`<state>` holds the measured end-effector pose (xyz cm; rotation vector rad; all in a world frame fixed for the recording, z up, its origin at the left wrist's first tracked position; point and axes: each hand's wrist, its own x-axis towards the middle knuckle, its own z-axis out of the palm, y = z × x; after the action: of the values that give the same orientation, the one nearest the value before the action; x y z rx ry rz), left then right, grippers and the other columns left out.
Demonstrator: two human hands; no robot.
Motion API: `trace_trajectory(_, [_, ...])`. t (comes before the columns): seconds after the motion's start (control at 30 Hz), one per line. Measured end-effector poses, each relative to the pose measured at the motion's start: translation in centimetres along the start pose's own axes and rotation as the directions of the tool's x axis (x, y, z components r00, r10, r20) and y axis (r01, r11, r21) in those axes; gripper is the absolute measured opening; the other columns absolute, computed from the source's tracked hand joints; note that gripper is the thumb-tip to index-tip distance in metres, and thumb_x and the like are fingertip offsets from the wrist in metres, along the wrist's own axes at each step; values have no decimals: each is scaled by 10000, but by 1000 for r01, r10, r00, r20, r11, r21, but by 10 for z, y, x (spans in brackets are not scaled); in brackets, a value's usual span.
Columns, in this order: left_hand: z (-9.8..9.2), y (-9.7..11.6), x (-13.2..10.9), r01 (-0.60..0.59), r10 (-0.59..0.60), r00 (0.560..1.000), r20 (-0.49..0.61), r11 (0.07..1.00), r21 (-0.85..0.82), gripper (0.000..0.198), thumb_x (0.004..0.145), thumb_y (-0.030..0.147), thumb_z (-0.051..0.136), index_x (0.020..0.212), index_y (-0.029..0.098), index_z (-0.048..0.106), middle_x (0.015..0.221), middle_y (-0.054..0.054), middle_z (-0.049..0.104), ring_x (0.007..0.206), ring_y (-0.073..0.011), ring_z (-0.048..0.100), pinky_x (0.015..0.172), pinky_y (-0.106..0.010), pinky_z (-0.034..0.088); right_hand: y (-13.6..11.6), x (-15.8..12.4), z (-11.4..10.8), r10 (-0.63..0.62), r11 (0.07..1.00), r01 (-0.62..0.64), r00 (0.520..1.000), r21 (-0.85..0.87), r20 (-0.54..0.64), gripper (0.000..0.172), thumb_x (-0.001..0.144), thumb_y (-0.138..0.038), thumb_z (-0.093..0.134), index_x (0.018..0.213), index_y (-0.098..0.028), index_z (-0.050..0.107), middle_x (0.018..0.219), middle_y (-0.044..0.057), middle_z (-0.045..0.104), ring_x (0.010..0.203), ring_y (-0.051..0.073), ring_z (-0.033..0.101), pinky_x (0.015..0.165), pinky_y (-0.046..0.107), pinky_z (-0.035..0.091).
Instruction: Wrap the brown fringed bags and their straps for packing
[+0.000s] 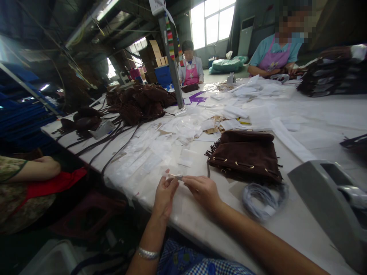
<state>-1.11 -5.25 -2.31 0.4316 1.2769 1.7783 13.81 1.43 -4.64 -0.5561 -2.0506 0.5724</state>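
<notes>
My left hand (165, 193) and my right hand (204, 190) meet over the near edge of the table, fingertips pinched. Between them is a small grey-and-white piece (179, 177), too small to tell its kind. Both hands are closed on it. Just beyond lie thin white and clear packets (187, 157). To the right of my right hand sits a dark brown suede drawstring bag (243, 154) with fringe and metal eyelets. Beside my right forearm lies a coil of grey cord (259, 200), partly blurred.
A grey tape dispenser (323, 206) stands at the right. Brown bags (143, 101) with long straps pile up at the far left, near a metal post (174, 68). Two people in aprons work across the table (315, 114); another person's arm (37, 170) is at the left.
</notes>
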Motion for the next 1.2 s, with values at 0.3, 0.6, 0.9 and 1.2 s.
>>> trace_trajectory(0.3, [-2,-1,-11,117,-102,991,82,970,-214,525,757,161,779,1231,180,555,1170,-95,698,1076,-176,669,974,-278,533,3,1,-4,-217,957,233,970,-171,106,355,990,-167,459,1262,-321,627,1230,20,682,846,178,671,792,364,495])
trace_trajectory(0.6, [3,1,-12,85,-70,979,190,994,-73,292,774,273,775,1016,149,672,1099,-73,711,1030,-173,669,937,-278,527,2,2,-2,-207,977,208,978,-48,36,298,979,-176,488,1199,-300,646,1140,53,708,950,196,663,840,349,509])
trace_trajectory(0.9, [4,-12,-16,14,-32,990,140,991,134,383,721,319,806,1037,131,697,1083,-113,727,1004,-226,681,938,-340,494,1,7,-3,156,936,-177,983,304,92,339,870,-265,684,1203,-256,618,990,31,660,841,161,662,779,279,548])
trace_trajectory(1.2, [-23,37,-29,-381,291,922,255,572,727,169,750,371,762,832,224,776,833,-73,743,792,-232,673,771,-283,495,4,7,-4,184,964,-214,966,160,180,208,834,-204,717,1038,-243,722,982,36,691,864,178,666,783,282,529])
